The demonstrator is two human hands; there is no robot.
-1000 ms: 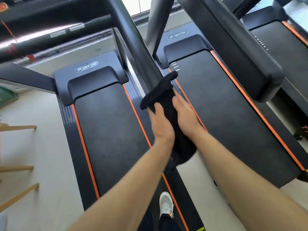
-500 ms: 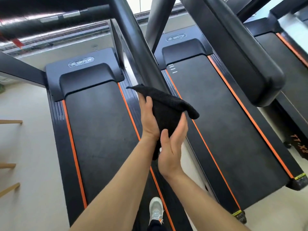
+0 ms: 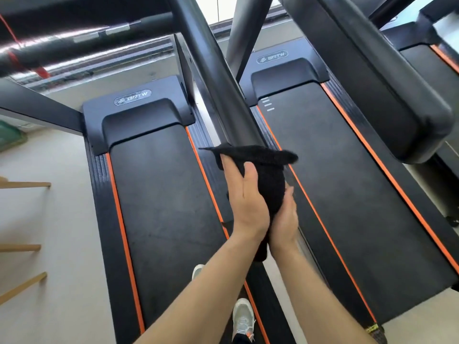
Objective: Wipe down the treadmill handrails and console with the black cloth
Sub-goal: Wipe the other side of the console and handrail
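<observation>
Gym, black orange-trimmed treadmill [image 3: 169, 194]: left hand [image 3: 246, 202], right hand [image 3: 283, 219], fingers clamped on bunched black woven cloth [image 3: 263, 175], six o'clock of dark tubular handrail [image 3: 218, 95]; wiping judged underway, unseen console pending.

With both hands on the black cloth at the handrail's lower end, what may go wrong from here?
1. The left hand and right hand both grip the black cloth, so neither is free to brace if balance slips.
2. A shoe stands by the orange stripe; a misstep seems possible.
3. Cloth corners stick out off the handrail, so some surface may stay unwiped.
</observation>
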